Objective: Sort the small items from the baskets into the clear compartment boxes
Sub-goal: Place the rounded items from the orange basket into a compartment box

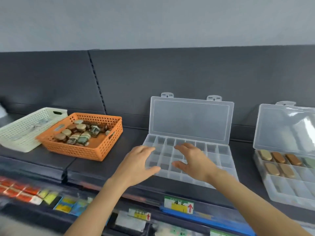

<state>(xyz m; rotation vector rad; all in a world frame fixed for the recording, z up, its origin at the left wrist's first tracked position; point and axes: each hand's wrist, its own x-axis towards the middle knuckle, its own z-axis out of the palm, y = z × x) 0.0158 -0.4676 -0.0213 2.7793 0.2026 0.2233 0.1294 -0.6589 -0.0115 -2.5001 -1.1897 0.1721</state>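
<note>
An orange perforated basket (95,151) on the dark shelf holds several small brown, tan and green items (80,132). Left of it, partly under its corner, lies a cream basket (18,132) with a few clear pieces. A clear compartment box (219,157) stands in the middle with its lid up and its cells bare. My left hand (138,165) hovers with spread fingers over the box's left edge, holding nothing. My right hand (194,160) is spread above the box's middle cells, also holding nothing. A second clear box (289,189) at the right holds several tan and brown oblong pieces.
The dark shelf (129,138) has a dark back panel behind it. Below the shelf's front edge are price tags (179,204) and blurred packaged goods (25,191) on a lower level. A gap of bare shelf lies between the orange basket and the middle box.
</note>
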